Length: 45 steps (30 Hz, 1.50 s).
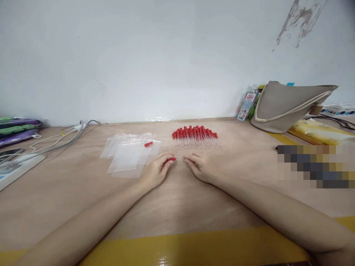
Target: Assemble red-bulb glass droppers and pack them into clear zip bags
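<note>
White wall (166, 62) stands behind my worktop (177, 207), and yellow tape (194, 244) runs along its near edge. At the far left, purple and green packages (18, 130) lie stacked, with a white power strip (29, 166) nearer me. Further in, clear plastic bags (126, 159) overlap flat, and 1 loose red bulb (148, 144) lies on top of them.

Just right of the bags, my left hand (158, 170) has its fingers closed narrowly around another red bulb, the held bulb (172, 159). From it a thin clear tube (179, 157) reaches across the gap to my right hand (202, 168), whose fingers pinch its other end. So my 2 hands share 1 dropper, low over the middle of the worktop. Just beyond them, a row of droppers (196, 133) lies side by side, red tops towards the wall and clear tubes towards me.

I judge the step in hand to be fitting or straightening tube and bulb; I cannot tell whether they are fully joined. As I see it, the next move calls for a light, steady pinch with the 2 parts in line, since the tube looks easy to snap.

Well to the right stand a bottle (246, 107) and a grey bag (291, 107), with a yellow packet (313, 132) beside the bag.
</note>
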Available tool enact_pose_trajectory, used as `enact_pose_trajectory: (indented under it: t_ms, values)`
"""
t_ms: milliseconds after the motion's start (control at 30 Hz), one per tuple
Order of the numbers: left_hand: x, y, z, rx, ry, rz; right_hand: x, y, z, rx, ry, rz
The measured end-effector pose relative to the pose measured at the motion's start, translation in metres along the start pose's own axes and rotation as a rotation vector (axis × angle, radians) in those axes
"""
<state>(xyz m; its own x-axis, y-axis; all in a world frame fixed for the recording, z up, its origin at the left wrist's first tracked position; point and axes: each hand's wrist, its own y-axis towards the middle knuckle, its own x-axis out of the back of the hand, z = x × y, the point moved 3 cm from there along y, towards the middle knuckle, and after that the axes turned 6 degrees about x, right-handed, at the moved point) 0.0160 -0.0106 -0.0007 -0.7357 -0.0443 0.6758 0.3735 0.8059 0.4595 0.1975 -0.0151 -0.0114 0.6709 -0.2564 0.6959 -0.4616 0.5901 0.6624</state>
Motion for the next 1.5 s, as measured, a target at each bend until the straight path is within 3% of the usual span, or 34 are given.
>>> enact_pose_trajectory:
  t_ms: [167,467,767,1200,1400,1500]
  values:
    - [-0.003,-0.001,0.007,0.124,-0.054,0.073,-0.002,0.0,-0.001,0.055,0.008,0.033]
    - [-0.005,-0.004,0.004,0.112,-0.109,0.18,0.006,0.003,-0.009,0.207,-0.13,0.139]
    - [-0.004,-0.005,-0.001,0.026,0.088,0.128,0.011,0.003,0.001,0.264,-0.278,0.128]
    - [-0.003,-0.007,0.0,-0.058,0.08,0.047,0.009,0.008,0.003,0.037,-0.028,0.372]
    - [-0.004,-0.005,-0.005,-0.093,0.131,0.124,0.013,0.009,0.007,0.203,-0.216,0.334]
    - [-0.003,-0.004,-0.01,-0.14,0.18,0.097,0.011,0.008,0.008,0.256,-0.27,0.299]
